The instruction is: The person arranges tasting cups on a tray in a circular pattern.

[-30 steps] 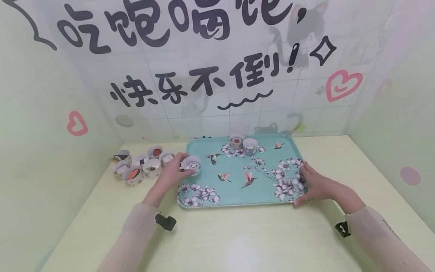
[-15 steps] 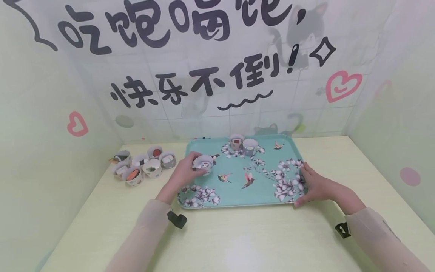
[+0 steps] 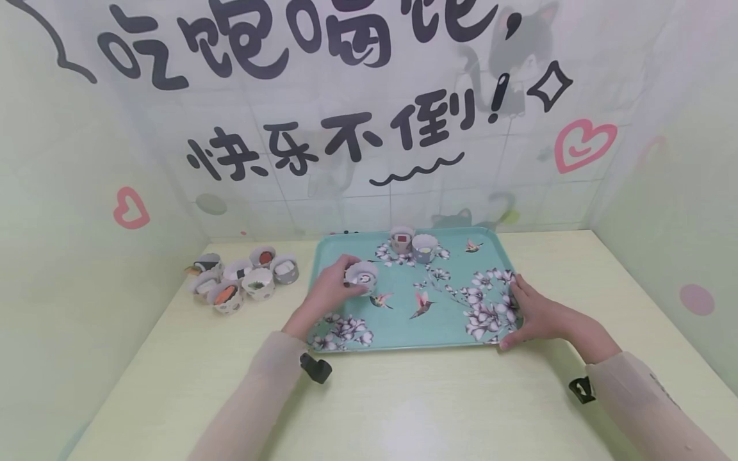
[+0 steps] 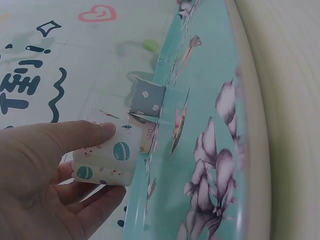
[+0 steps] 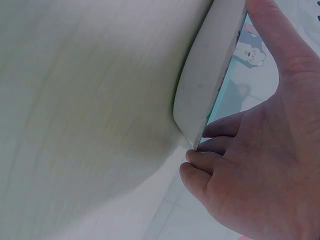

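Note:
My left hand (image 3: 332, 289) holds a paper baking cup (image 3: 363, 276) above the left part of the turquoise tray (image 3: 398, 330). In the left wrist view, the thumb lies on one side of that baking cup (image 4: 112, 152) and fingers on the other. A small white piece with a dark mark sits inside it. At the tray's right front corner, my right hand (image 3: 542, 314) holds the rim, thumb at the front edge and fingers along the right side. The right wrist view shows those bent fingers against the tray's edge (image 5: 207, 80).
Two filled baking cups, one pinkish (image 3: 401, 240) and one grey (image 3: 424, 248), stand at the tray's back. Left of the tray, several more cups (image 3: 257, 283) cluster on the pale table (image 3: 369, 403), holding sushi-like pieces. A printed wall (image 3: 346, 205) closes off the back.
My left hand has carried the baking cup to the right, from the tray's left edge to over its left part. My right hand stays at the tray's corner.

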`<state>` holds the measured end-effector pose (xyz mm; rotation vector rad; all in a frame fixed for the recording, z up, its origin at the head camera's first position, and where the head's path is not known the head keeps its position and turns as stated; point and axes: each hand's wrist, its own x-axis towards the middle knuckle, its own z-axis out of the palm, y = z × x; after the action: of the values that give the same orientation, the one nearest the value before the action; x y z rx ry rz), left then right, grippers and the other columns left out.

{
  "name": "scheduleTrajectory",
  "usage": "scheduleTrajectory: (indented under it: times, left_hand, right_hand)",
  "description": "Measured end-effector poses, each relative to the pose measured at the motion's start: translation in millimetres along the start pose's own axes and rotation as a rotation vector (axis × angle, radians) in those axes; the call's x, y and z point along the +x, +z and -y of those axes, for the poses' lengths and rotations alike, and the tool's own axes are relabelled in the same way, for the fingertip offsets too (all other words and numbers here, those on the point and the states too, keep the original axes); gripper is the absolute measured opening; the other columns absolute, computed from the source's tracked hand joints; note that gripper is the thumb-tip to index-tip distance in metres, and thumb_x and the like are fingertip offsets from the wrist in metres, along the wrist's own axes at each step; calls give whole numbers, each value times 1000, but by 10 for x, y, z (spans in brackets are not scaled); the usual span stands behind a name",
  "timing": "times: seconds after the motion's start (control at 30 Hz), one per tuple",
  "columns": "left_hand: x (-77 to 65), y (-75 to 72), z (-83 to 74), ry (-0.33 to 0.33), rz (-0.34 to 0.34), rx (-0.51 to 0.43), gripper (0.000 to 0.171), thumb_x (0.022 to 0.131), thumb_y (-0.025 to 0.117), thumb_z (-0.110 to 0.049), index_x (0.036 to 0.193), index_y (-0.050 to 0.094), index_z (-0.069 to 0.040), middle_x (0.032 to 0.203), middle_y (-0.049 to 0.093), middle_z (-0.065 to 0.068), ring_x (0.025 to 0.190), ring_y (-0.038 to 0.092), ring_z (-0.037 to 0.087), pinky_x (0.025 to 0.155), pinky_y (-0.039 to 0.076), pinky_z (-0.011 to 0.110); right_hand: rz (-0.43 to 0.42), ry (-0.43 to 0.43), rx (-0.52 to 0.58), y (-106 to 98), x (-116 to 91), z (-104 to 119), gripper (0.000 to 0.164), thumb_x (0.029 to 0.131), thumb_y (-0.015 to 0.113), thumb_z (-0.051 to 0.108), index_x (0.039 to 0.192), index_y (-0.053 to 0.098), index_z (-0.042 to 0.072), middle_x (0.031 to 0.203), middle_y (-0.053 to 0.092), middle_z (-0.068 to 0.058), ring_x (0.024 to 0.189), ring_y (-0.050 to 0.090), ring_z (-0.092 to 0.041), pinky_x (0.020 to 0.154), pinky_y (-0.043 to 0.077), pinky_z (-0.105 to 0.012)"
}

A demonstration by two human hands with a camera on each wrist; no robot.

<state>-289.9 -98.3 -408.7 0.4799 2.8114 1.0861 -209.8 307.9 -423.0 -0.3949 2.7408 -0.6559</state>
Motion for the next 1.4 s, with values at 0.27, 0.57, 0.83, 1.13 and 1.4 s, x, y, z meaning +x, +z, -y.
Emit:
scheduleTrajectory:
  times: [0.27,0.57,0.83,1.13,1.4]
  left_hand:
    - [44,125,-77,-16,21,-7,59,90,75,-22,141,47,-9,135,61,12,118,62,28,100,53,44]
    - [86,225,-201,-47,39,-2,59,90,75,-23,141,47,-12,134,61,10,124,58,27,104,51,44]
    - [149,296,-307,-50,52,12,62,90,75,-27,142,47,-12,135,60,12,124,57,29,104,51,46]
    - [230,386,-444,-38,64,-2,60,89,75,-25,142,47,-15,139,59,9,127,57,27,106,50,45]
    - [348,441,-548,-33,82,-2,67,91,74,-26,149,43,-17,151,50,4,139,48,26,113,44,48]
  right_hand:
    - [-2,-4,3,-4,-5,20,139,66,89,50,148,4,-23,155,-5,-46,143,5,-62,116,17,-70]
    - [-1,-4,0,0,-3,13,138,66,89,48,148,4,-23,155,-5,-46,143,5,-62,116,18,-70]
    - [2,4,-1,-4,1,15,140,65,88,53,148,4,-22,155,-6,-46,143,5,-62,116,17,-70]
    - [1,10,2,-2,9,8,140,65,89,52,148,4,-22,155,-6,-46,143,5,-63,116,17,-70]
    - [3,6,1,-2,-14,34,137,66,89,48,148,5,-23,155,-5,-46,143,5,-62,116,17,-70]
